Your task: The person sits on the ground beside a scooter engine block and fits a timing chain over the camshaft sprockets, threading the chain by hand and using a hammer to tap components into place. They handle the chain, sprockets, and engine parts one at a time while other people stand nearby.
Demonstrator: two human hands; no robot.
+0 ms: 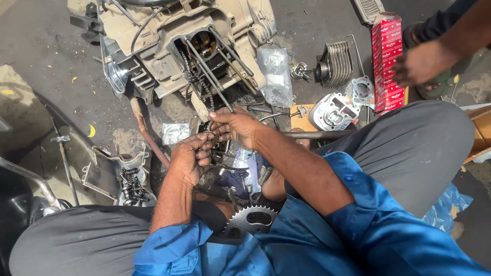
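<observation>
I sit on the ground in front of a dirty engine block [169, 46] with long studs [209, 71] sticking out of its open top. A thin timing chain [200, 84] hangs down from inside the block. My left hand [189, 156] and my right hand [235, 125] meet just below the studs, both pinching the lower end of that chain. A loop of chain [225, 167] trails down under my left hand. A toothed sprocket [250, 219] lies between my knees.
Right of the block lie a finned cylinder [337, 62], a cylinder head [332, 112], a gasket [363, 88], a plastic bag [276, 74] and a red carton [387, 61]. Another person's hand [422, 62] rests beside the carton. A metal tray with springs [120, 176] lies at left.
</observation>
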